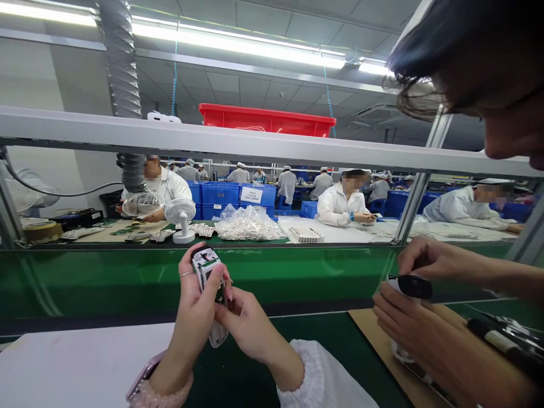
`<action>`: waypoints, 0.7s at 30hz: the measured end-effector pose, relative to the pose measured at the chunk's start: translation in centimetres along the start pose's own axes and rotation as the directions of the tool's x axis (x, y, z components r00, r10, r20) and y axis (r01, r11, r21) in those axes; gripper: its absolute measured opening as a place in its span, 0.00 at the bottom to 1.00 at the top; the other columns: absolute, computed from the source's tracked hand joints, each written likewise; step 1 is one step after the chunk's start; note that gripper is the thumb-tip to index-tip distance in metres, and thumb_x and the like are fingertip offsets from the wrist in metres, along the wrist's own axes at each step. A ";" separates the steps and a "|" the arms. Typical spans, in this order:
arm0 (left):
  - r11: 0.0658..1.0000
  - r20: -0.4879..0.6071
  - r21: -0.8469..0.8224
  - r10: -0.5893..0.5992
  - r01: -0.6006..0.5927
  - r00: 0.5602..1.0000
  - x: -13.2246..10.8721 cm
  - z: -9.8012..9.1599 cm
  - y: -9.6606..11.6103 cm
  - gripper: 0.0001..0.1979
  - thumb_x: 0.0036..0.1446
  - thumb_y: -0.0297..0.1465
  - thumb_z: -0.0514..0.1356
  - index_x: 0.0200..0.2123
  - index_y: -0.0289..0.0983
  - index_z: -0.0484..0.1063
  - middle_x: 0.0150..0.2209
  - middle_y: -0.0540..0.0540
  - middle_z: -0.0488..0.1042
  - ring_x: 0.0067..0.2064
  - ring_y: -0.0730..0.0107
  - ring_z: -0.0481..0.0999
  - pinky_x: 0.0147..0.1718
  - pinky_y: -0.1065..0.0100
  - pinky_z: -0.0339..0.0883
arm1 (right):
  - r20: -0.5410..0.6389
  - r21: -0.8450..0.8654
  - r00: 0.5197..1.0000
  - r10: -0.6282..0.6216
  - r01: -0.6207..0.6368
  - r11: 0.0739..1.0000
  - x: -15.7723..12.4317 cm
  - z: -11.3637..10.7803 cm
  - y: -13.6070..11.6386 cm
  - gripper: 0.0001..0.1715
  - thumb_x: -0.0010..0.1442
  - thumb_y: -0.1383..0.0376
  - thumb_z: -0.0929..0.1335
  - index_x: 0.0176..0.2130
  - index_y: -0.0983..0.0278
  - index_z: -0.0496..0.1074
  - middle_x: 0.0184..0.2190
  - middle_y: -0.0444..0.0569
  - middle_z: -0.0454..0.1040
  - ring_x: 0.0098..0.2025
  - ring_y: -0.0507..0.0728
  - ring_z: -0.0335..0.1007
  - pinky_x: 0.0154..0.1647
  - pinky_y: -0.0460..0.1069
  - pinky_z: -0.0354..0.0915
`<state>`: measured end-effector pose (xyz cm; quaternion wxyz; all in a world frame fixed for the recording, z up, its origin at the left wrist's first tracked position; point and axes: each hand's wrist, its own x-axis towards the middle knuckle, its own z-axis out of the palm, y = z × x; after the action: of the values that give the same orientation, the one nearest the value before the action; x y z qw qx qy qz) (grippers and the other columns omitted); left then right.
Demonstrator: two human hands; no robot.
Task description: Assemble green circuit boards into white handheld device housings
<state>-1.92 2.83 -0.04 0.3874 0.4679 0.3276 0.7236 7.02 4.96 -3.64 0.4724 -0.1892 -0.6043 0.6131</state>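
Evidently, we find a white, dark-topped device (pixel 207 263), innards exposed, gripped by the left hand's (pixel 192 297) fingers above the green surface (pixel 242 377). Thumbs hide its middle; the right hand (pixel 250 320) touches its edge, grip unclear to us.

Smooth plastic is seen on the near device (pixel 207 264), glossy plastic on the far tray (pixel 267 120), crinkled foil on the left duct (pixel 122 62), gathered cloth on the near sleeve (pixel 314 368), matt cardboard (pixel 369 339) at right.
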 end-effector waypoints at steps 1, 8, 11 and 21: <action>1.000 0.026 0.001 -0.003 0.003 1.000 0.0 -0.1 0.0 0.27 0.56 0.36 0.60 0.57 0.49 0.53 0.29 0.53 0.69 0.26 0.73 0.69 0.27 0.71 0.69 | 0.037 -0.019 0.999 0.001 0.000 1.000 0.0 -0.4 -0.3 0.21 0.51 0.52 0.73 0.33 0.65 0.67 0.29 0.43 0.66 0.32 0.50 0.62 0.35 0.46 0.60; 0.997 0.119 0.052 0.043 -0.049 0.992 -2.0 0.0 1.7 0.27 0.54 0.35 0.62 0.56 0.48 0.57 0.34 0.49 0.73 0.39 0.66 0.74 0.35 0.71 0.70 | 0.164 -0.266 0.976 -0.143 0.184 0.946 -1.6 -1.2 -4.1 0.19 0.59 0.58 0.69 0.49 0.60 0.69 0.45 0.47 0.70 0.48 0.56 0.65 0.53 0.51 0.60; 0.991 0.093 0.082 0.101 -0.109 0.990 -3.0 -0.2 2.2 0.28 0.51 0.35 0.64 0.55 0.47 0.60 0.35 0.49 0.74 0.45 0.62 0.74 0.39 0.70 0.70 | 0.162 -0.381 0.958 -0.235 0.280 0.881 -2.0 -0.9 -4.6 0.13 0.59 0.57 0.68 0.40 0.63 0.71 0.39 0.47 0.70 0.44 0.55 0.65 0.50 0.49 0.60; 0.974 0.107 0.097 0.195 -0.206 0.975 -4.5 0.4 3.1 0.24 0.51 0.37 0.64 0.51 0.46 0.62 0.30 0.51 0.74 0.41 0.62 0.75 0.38 0.67 0.69 | 0.166 -0.472 0.912 -0.375 0.407 0.782 -2.1 -0.8 -3.9 0.21 0.59 0.50 0.66 0.25 0.63 0.65 0.28 0.45 0.68 0.35 0.54 0.62 0.44 0.49 0.61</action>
<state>-1.18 -2.51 0.77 0.3022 0.5531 0.2978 0.7170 10.03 3.02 -0.88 0.5050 -0.1556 -0.7817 0.3312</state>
